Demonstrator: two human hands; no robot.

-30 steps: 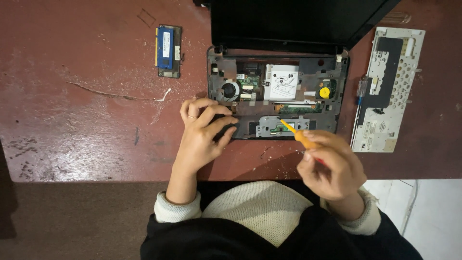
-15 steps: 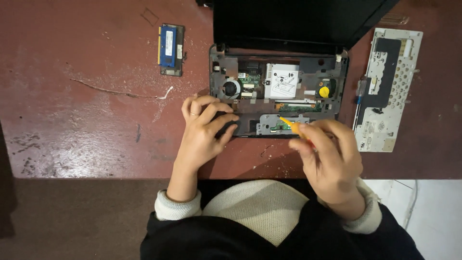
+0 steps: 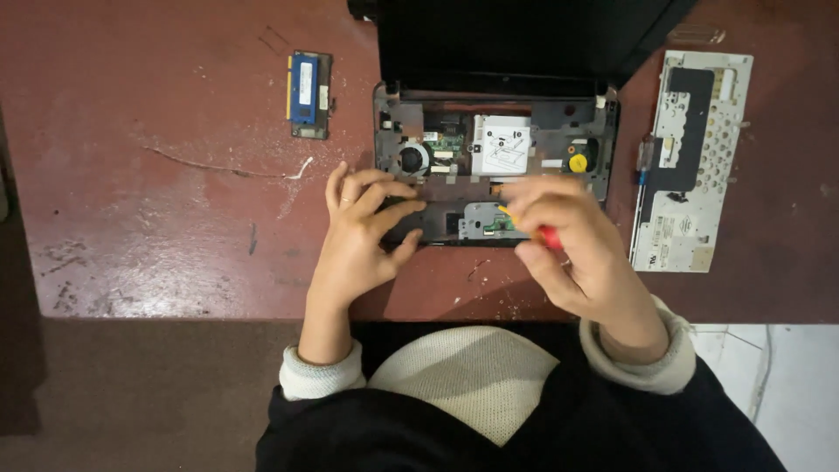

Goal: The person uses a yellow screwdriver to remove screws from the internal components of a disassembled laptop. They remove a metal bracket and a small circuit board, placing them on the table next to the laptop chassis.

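Gripping screwdriver [image 3: 544,234], seemingly over laptop [image 3: 489,166]

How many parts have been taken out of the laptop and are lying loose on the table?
2: a memory module left of the opened laptop, and the removed keyboard face down on its right. Small screws may be hidden.

Opened laptop [image 3: 494,149] upper centre; memory module [image 3: 309,93] to its left; detached keyboard [image 3: 690,162] to its right, all on table [image 3: 131,201].
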